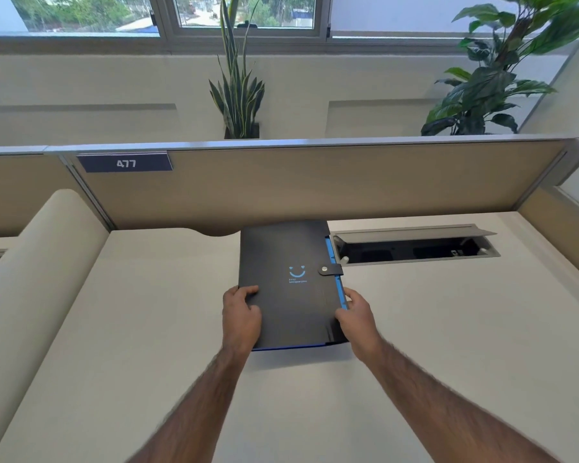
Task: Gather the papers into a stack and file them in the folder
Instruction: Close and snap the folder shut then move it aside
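A black folder [288, 262] with a blue smiley print and blue edges sits closed at the middle of the desk, its snap strap fastened on the right side. My left hand [241, 315] grips its near left edge, thumb on the cover. My right hand [356, 315] grips its near right edge by the blue tabs. The near edge of the folder appears lifted slightly off the desk, casting a shadow below it. No loose papers are visible.
The cream desk [147, 329] is bounded by a beige partition [315, 185] bearing a "477" sign [126, 163]. An open cable hatch [415, 248] lies right of the folder. Plants [239, 95] stand behind the partition. A rounded divider [30, 262] borders the left.
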`<state>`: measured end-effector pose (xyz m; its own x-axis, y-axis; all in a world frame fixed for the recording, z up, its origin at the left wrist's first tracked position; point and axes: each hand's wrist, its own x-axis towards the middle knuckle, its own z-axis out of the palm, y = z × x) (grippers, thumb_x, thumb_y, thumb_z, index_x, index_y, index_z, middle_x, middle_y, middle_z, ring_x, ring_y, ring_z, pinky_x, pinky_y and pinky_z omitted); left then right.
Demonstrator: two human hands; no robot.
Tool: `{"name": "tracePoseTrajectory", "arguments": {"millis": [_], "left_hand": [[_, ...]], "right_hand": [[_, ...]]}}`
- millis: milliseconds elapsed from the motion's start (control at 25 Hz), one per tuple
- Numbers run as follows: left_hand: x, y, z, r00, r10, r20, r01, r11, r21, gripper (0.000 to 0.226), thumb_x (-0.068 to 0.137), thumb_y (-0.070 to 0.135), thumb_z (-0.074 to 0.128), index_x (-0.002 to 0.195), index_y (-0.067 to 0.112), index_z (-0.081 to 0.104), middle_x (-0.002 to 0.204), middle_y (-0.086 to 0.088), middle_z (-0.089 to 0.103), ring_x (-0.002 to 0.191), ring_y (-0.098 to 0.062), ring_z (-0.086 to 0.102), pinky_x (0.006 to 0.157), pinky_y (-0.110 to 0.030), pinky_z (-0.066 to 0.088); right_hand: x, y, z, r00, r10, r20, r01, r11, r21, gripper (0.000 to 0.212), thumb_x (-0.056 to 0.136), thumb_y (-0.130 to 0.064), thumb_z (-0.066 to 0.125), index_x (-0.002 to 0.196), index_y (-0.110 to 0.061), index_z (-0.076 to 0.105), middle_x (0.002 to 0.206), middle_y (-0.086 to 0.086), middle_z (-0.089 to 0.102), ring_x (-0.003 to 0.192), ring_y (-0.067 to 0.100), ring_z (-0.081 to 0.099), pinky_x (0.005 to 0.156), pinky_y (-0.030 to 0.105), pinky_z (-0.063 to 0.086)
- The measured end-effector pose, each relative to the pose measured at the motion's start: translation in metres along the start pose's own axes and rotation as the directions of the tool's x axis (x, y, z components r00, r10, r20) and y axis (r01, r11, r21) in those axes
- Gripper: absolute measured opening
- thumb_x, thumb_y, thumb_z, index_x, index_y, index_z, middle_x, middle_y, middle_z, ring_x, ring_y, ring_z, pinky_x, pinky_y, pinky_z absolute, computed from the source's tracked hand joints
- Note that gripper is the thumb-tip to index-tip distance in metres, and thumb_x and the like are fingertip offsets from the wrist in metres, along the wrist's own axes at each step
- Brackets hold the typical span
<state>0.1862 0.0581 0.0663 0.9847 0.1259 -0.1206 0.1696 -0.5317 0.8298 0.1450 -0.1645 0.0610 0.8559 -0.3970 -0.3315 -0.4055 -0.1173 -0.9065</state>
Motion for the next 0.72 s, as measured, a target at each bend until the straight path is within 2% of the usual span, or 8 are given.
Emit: {"name": "tracePoseTrajectory", "arguments": {"millis": [120,200,280,400,480,560,640,720], "left_hand": [[0.025,0.004,0.010,0.998,-0.032,0.046,0.034,0.998,-0.050,0.050,0.083,-0.012,0.046,0.123,0.009,0.068,0.135,-0.007,0.057,0.120,-0.022,0.058,0.105,-0.025,0.042],[0.040,0.001,0.016,0.994,-0.055,0.095,0.065,0.992,-0.104,0.052,0.082,-0.012,0.043,0.119,0.014,0.070,0.128,-0.001,0.061,0.118,-0.022,0.061,0.102,-0.033,0.049],[0.052,-0.004,0.020,0.991,-0.061,0.115,0.073,0.991,-0.108,0.052,0.082,-0.011,0.043,0.118,0.016,0.070,0.127,0.001,0.062,0.118,-0.024,0.062,0.101,-0.038,0.053],[0.068,-0.011,0.027,0.991,-0.071,0.111,0.079,0.994,-0.072,0.050,0.084,-0.009,0.047,0.122,0.014,0.069,0.134,-0.005,0.062,0.118,-0.025,0.061,0.102,-0.038,0.051],[0.071,-0.015,0.031,0.992,-0.061,0.106,0.064,0.998,-0.022,0.047,0.085,-0.007,0.051,0.125,0.011,0.068,0.138,-0.009,0.061,0.123,-0.028,0.060,0.106,-0.037,0.048],[0.069,-0.018,0.032,0.995,-0.018,0.101,0.013,0.999,0.046,0.042,0.088,-0.003,0.056,0.128,0.006,0.066,0.142,-0.012,0.057,0.128,-0.030,0.057,0.109,-0.033,0.042],[0.062,-0.021,0.034,0.993,0.038,0.110,-0.055,0.986,0.159,0.041,0.091,0.004,0.060,0.132,0.004,0.064,0.149,-0.014,0.049,0.135,-0.032,0.050,0.111,-0.032,0.037],[0.055,-0.028,0.036,0.984,0.119,0.136,-0.154,0.944,0.293,0.045,0.092,0.016,0.063,0.136,0.006,0.060,0.156,-0.013,0.041,0.140,-0.031,0.043,0.115,-0.035,0.033]], "right_hand": [[0.032,-0.001,0.004,1.000,0.024,-0.019,-0.025,0.998,-0.056,0.044,0.085,0.011,0.048,0.112,-0.020,0.060,0.093,0.009,0.069,0.080,0.027,0.062,0.076,0.045,0.058],[0.051,0.004,0.007,0.999,0.038,-0.033,-0.041,0.995,-0.093,0.038,0.083,0.009,0.048,0.108,-0.016,0.063,0.099,0.018,0.071,0.076,0.025,0.060,0.068,0.038,0.054],[0.065,0.010,0.009,0.999,0.036,-0.014,-0.038,0.992,-0.123,0.036,0.083,0.008,0.048,0.109,-0.011,0.065,0.098,0.017,0.072,0.075,0.024,0.061,0.066,0.034,0.052],[0.079,0.016,0.012,1.000,0.005,0.016,-0.002,0.981,-0.192,0.036,0.083,0.006,0.050,0.110,-0.009,0.068,0.094,0.012,0.072,0.074,0.023,0.063,0.063,0.031,0.053],[0.083,0.018,0.014,0.999,-0.035,0.028,0.041,0.969,-0.245,0.032,0.084,0.005,0.051,0.109,-0.009,0.066,0.092,0.010,0.071,0.073,0.020,0.061,0.059,0.023,0.048],[0.089,0.020,0.015,0.996,-0.075,0.038,0.083,0.952,-0.295,0.029,0.084,0.004,0.054,0.107,-0.009,0.067,0.090,0.006,0.068,0.072,0.017,0.059,0.060,0.021,0.046],[0.091,0.023,0.017,0.994,-0.111,0.021,0.111,0.923,-0.367,0.025,0.082,-0.002,0.057,0.104,-0.011,0.066,0.090,0.008,0.064,0.073,0.021,0.060,0.064,0.029,0.049],[0.089,0.029,0.018,0.985,-0.172,-0.009,0.135,0.802,-0.581,0.029,0.086,-0.018,0.061,0.115,-0.015,0.062,0.102,0.012,0.059,0.090,0.029,0.060,0.075,0.039,0.054]]}}
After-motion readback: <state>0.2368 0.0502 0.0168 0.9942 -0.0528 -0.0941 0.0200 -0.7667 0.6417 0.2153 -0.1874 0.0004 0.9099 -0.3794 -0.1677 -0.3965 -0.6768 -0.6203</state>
